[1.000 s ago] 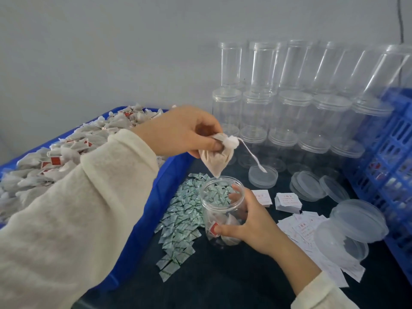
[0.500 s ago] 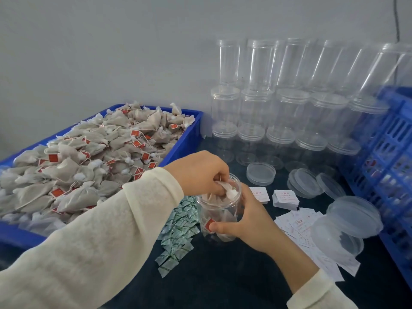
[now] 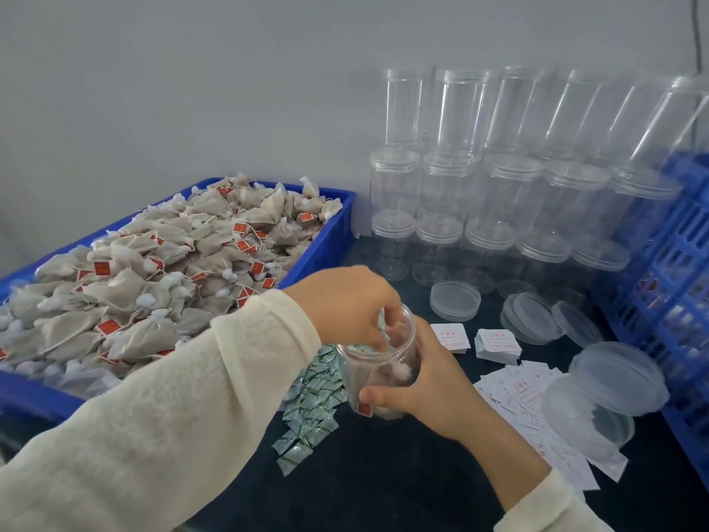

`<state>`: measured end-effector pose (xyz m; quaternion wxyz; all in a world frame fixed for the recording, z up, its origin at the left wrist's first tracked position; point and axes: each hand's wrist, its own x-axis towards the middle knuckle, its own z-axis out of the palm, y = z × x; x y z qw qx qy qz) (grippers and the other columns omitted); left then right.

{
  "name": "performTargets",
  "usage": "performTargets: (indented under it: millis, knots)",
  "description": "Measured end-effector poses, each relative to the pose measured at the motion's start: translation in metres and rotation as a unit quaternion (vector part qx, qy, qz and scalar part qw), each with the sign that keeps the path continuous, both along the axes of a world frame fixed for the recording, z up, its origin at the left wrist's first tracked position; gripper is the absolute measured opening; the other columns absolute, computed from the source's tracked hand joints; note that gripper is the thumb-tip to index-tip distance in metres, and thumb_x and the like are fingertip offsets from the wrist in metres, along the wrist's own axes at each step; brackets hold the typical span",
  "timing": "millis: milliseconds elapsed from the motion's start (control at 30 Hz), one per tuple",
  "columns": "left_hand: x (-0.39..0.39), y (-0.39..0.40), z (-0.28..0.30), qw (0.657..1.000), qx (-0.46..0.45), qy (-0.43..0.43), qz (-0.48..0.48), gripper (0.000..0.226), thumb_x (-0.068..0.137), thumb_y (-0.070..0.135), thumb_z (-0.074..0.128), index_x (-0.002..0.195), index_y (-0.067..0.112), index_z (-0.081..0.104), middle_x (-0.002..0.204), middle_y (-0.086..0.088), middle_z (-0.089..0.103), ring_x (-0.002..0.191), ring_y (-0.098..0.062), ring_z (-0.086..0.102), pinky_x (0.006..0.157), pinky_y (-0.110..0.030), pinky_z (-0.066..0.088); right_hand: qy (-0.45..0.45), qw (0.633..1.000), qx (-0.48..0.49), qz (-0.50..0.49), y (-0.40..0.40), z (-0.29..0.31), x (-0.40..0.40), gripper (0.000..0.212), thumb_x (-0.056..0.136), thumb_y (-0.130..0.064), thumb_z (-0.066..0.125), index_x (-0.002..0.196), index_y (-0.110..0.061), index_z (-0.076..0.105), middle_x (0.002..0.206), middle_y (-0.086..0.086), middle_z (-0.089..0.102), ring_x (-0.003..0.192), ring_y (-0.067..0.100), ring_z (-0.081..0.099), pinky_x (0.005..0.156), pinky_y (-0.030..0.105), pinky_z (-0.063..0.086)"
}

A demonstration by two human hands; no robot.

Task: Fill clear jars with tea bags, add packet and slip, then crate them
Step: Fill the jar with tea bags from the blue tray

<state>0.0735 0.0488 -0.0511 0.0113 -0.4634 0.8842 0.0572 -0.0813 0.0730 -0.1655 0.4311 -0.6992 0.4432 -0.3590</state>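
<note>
right hand (image 3: 429,382) grips a clear jar (image 3: 378,362) on the dark surface (image 3: 383,485); left hand (image 3: 345,305) fingers curled inside it, grasp unclear

We see both arms clad in long cream-white sleeves of soft, finely textured knit. The left sleeve (image 3: 161,408) fills the near left; the right sleeve (image 3: 552,510) ends in a loose cuff; both hands emerge bare, without gloves.
</note>
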Motion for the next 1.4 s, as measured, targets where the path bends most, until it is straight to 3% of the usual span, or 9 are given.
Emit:
performTargets:
  millis: [133,233,300,467,633,800,967,1267,1400]
  knots:
    - [0.043,-0.011,0.033,0.984,-0.036,0.158,0.073,0.008,0.084,0.033,0.069,0.089,0.027,0.066,0.065,0.017,0.067,0.069,0.004,0.062,0.068,-0.006,0.042,0.005,1.0,0.009,-0.002,-0.003,0.0,0.0,0.089,0.04,-0.058,0.087,0.108,-0.075,0.033,0.115,-0.04,0.048,0.107,-0.016,0.05,0.089,0.014,0.044]
    - [0.089,-0.022,0.043,0.96,-0.103,0.2,0.168,0.009,0.084,0.032,0.068,0.091,0.026,0.068,0.07,0.014,0.068,0.074,0.001,0.062,0.073,-0.014,0.044,0.006,1.0,0.012,0.002,-0.005,0.0,0.0,0.089,0.039,-0.06,0.086,0.107,-0.077,0.031,0.115,-0.043,0.046,0.107,-0.019,0.049,0.083,0.01,0.044]
    - [0.118,-0.03,0.038,0.952,-0.118,0.168,0.226,0.011,0.087,0.026,0.068,0.097,0.023,0.068,0.077,0.011,0.067,0.08,-0.005,0.06,0.078,-0.026,0.045,0.005,1.0,0.013,0.003,-0.006,-0.002,0.002,0.091,0.039,-0.06,0.086,0.11,-0.074,0.031,0.115,-0.043,0.045,0.107,-0.019,0.049,0.083,0.01,0.044]
    - [0.153,-0.04,-0.012,0.956,-0.044,0.027,0.289,0.027,0.09,0.018,0.064,0.117,0.018,0.063,0.104,0.002,0.066,0.089,-0.011,0.059,0.081,-0.023,0.044,-0.006,1.0,0.024,0.002,-0.007,-0.009,0.006,0.098,0.039,-0.055,0.088,0.118,-0.068,0.033,0.121,-0.039,0.048,0.108,-0.017,0.051,0.086,0.012,0.047]
    - [0.153,-0.047,-0.06,0.954,0.035,-0.004,0.299,0.039,0.088,0.019,0.066,0.126,0.023,0.06,0.123,0.001,0.062,0.106,-0.016,0.06,0.085,-0.025,0.046,-0.02,0.999,0.025,0.012,-0.005,-0.015,0.005,0.093,0.045,-0.045,0.092,0.112,-0.075,0.035,0.119,-0.043,0.047,0.11,-0.021,0.048,0.076,0.002,0.045]
    - [0.146,-0.053,-0.075,0.941,0.145,-0.053,0.302,0.033,0.087,0.013,0.057,0.118,0.023,0.065,0.101,0.003,0.067,0.089,-0.015,0.061,0.075,-0.025,0.046,-0.013,1.0,0.024,0.002,-0.006,-0.017,-0.001,0.095,0.042,-0.05,0.092,0.112,-0.077,0.033,0.119,-0.043,0.046,0.109,-0.022,0.047,0.075,0.0,0.043]
    - [0.146,-0.053,-0.07,0.94,0.168,-0.101,0.281,0.027,0.086,0.015,0.059,0.11,0.022,0.068,0.091,0.004,0.067,0.08,-0.013,0.06,0.071,-0.023,0.044,-0.008,0.999,0.032,-0.003,-0.006,-0.02,-0.006,0.096,0.042,-0.05,0.092,0.115,-0.074,0.033,0.123,-0.038,0.048,0.111,-0.019,0.049,0.079,0.001,0.043]
    - [0.15,-0.054,-0.071,0.957,0.091,-0.092,0.259,0.02,0.09,0.011,0.057,0.106,0.019,0.066,0.098,0.001,0.064,0.088,-0.016,0.06,0.078,-0.025,0.046,-0.002,0.999,0.038,0.002,-0.005,-0.021,-0.002,0.094,0.04,-0.051,0.091,0.108,-0.079,0.032,0.127,-0.035,0.047,0.112,-0.023,0.046,0.078,0.001,0.043]
    - [0.168,-0.051,-0.062,0.963,0.034,0.015,0.268,0.011,0.092,0.015,0.056,0.085,0.022,0.061,0.089,0.004,0.062,0.077,-0.008,0.054,0.066,-0.02,0.039,-0.001,0.999,0.038,0.0,-0.006,-0.02,-0.003,0.093,0.04,-0.049,0.09,0.108,-0.078,0.033,0.127,-0.032,0.048,0.109,-0.021,0.048,0.078,0.003,0.044]
